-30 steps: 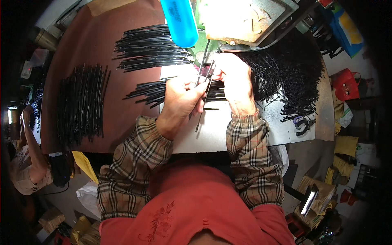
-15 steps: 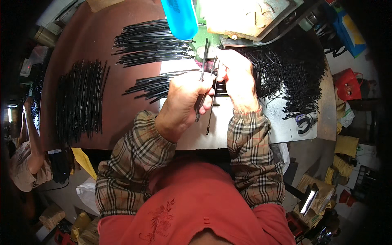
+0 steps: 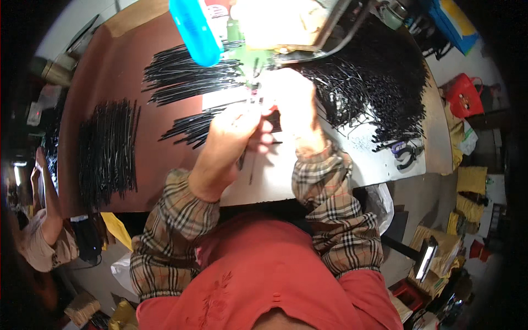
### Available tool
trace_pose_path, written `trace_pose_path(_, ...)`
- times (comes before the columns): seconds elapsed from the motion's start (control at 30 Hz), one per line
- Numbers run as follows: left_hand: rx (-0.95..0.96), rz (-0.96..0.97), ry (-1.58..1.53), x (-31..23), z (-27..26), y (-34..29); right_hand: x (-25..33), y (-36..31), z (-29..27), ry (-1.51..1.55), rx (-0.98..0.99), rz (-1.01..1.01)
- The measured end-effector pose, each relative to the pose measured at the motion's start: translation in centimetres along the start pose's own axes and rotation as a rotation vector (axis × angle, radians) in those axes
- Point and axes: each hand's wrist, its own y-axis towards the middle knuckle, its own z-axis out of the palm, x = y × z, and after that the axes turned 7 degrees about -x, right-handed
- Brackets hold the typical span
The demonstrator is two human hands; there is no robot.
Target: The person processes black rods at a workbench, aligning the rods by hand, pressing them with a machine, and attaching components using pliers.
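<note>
My left hand (image 3: 231, 135) and my right hand (image 3: 291, 102) meet over a white sheet (image 3: 275, 170) on the table, right under a brightly lit green fixture (image 3: 247, 60). Both are closed on thin black strips (image 3: 247, 159) whose ends hang down below my left fingers. A fanned bundle of the same black strips (image 3: 190, 126) lies just left of my left hand. A big tangled heap of black strips (image 3: 374, 93) lies right of my right hand. The glare hides my right fingertips.
Two more bundles of black strips lie on the brown table (image 3: 110, 71), one at the far side (image 3: 190, 77) and one at the left (image 3: 107, 151). A blue cylinder (image 3: 195, 30) hangs overhead. Pliers (image 3: 407, 154) lie at the right edge. Another person (image 3: 41, 231) sits at the left.
Both hands have moved up and away from me, toward the lit fixture, carrying the black strips with them. The view has tilted slightly.
</note>
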Motion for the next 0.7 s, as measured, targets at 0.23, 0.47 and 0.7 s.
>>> trace_pose_path(0.23,-0.403,0.311,0.613,-1.7,-7.1,-3.2,4.1,-4.3,-1.1,-0.127,-0.026,0.196)
trace_pose_path(0.47,-0.775,0.999,1.664,-2.6,-18.4,-3.7,5.6,-5.1,-8.7,-1.181,-0.097,-0.217)
trace_pose_path(0.7,-0.057,1.100,1.146,1.7,-4.9,-2.6,6.1,-4.9,-9.4,-1.421,0.086,-0.266)
